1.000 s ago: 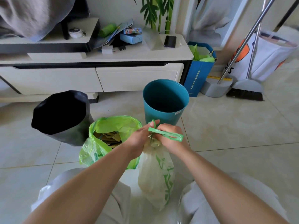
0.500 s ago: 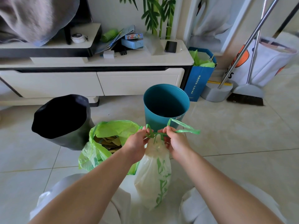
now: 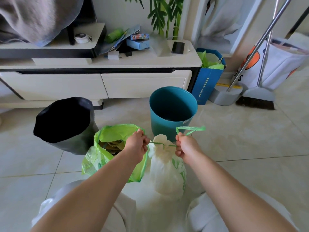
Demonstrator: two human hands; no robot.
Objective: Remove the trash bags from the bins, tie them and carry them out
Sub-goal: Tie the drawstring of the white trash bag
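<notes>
Spanning left grip [image 3: 137,143] to right grip [image 3: 186,145], drawstring [image 3: 156,143] crosses white bag [image 3: 165,171] neck.

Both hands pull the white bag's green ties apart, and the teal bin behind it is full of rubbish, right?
No: the head view shows the teal bin empty. Left hand and right hand do pull the green ties of the white bag apart.

White bag [image 3: 164,171] with green print and drawstring [image 3: 190,129], bright green bag [image 3: 103,156], teal bin [image 3: 173,113], black-lined bin [image 3: 65,121].
</notes>
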